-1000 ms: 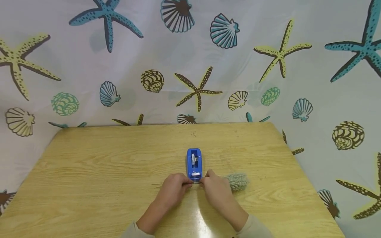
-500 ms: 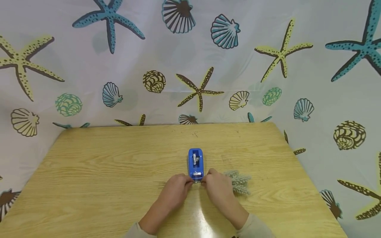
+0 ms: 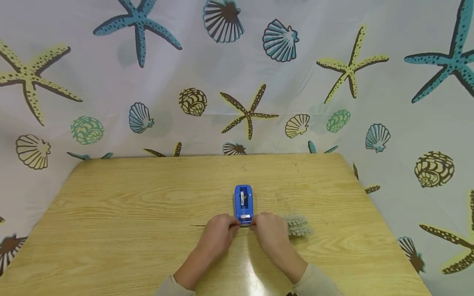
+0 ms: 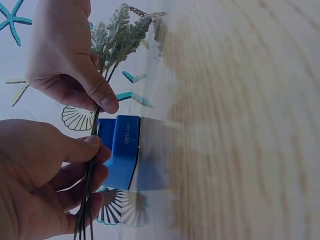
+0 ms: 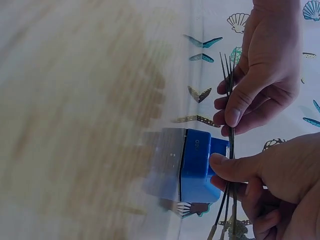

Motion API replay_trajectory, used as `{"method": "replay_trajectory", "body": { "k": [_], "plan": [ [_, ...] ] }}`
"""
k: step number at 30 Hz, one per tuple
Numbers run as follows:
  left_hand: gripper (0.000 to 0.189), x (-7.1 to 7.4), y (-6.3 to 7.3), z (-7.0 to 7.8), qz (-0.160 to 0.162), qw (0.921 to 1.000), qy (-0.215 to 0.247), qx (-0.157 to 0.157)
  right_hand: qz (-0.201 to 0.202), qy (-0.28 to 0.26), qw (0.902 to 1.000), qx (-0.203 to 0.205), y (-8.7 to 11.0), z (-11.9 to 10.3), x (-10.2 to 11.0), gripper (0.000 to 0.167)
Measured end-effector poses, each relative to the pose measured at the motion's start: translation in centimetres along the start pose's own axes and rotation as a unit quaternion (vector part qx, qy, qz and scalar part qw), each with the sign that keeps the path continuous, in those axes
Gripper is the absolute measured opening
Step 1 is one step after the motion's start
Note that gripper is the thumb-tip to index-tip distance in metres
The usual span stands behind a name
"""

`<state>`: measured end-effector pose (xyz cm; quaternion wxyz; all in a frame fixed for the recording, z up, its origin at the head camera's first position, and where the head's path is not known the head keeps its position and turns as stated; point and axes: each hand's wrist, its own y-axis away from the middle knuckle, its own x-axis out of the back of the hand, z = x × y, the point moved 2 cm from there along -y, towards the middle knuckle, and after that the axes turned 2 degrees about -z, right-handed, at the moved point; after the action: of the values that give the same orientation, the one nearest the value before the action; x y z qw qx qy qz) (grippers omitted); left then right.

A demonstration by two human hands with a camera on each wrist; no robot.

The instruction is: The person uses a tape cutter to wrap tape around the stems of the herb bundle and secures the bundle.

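Observation:
A bunch of thin dark stems [image 4: 89, 185] with fuzzy grey-green flower heads [image 3: 298, 226] lies crosswise between both hands. My left hand [image 3: 218, 232] pinches the stems between thumb and fingers, their bare ends poking out to its left. On the flower-head side, my right hand [image 3: 273, 234] pinches the same stems with thumb and fingers. Just beyond the fingertips stands a blue tape dispenser [image 3: 243, 213], its cutting edge towards me. The short stretch of stem between the two hands is right at this edge. In the right wrist view, the flower heads [image 5: 237, 230] show only partly.
All this is on a wood-grain table [image 3: 140, 197]. Behind it and along the right side hangs a pale cloth [image 3: 259, 70] printed with starfish and shells.
Both hands keep their hold at the dispenser. The flower heads and stem ends have shifted and turned slightly, and the right hand's fingers have changed position a little. The head view has moved slightly.

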<state>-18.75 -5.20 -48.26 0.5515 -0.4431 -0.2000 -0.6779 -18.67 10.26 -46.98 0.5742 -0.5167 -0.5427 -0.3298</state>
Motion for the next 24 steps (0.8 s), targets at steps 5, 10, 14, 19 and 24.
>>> {"method": "replay_trajectory", "body": {
  "k": [5, 10, 14, 19, 24],
  "plan": [
    [0.006, 0.11, 0.00, -0.06, 0.002, 1.0000, 0.004, 0.000, -0.019, -0.011, 0.9997, 0.013, 0.14, -0.24, 0.06, 0.009],
    [0.006, 0.24, -0.11, -0.13, 0.014, 0.9998, -0.002, -0.011, -0.043, 0.015, 0.9985, 0.031, 0.32, -0.52, 0.22, 0.011],
    [0.006, 0.26, -0.20, -0.17, 0.022, 0.9994, -0.010, -0.023, -0.039, 0.035, 0.9980, 0.035, 0.29, -0.56, 0.31, 0.011],
    [0.006, 0.29, -0.29, -0.14, 0.013, 0.9997, -0.011, -0.018, -0.021, 0.030, 0.9988, 0.034, 0.06, -0.36, 0.24, 0.008],
    [0.007, 0.05, -0.50, -0.13, -0.018, 0.9998, 0.011, 0.000, -0.018, 0.019, 0.9991, 0.034, -0.11, -0.08, 0.06, 0.006]
  ]
}}
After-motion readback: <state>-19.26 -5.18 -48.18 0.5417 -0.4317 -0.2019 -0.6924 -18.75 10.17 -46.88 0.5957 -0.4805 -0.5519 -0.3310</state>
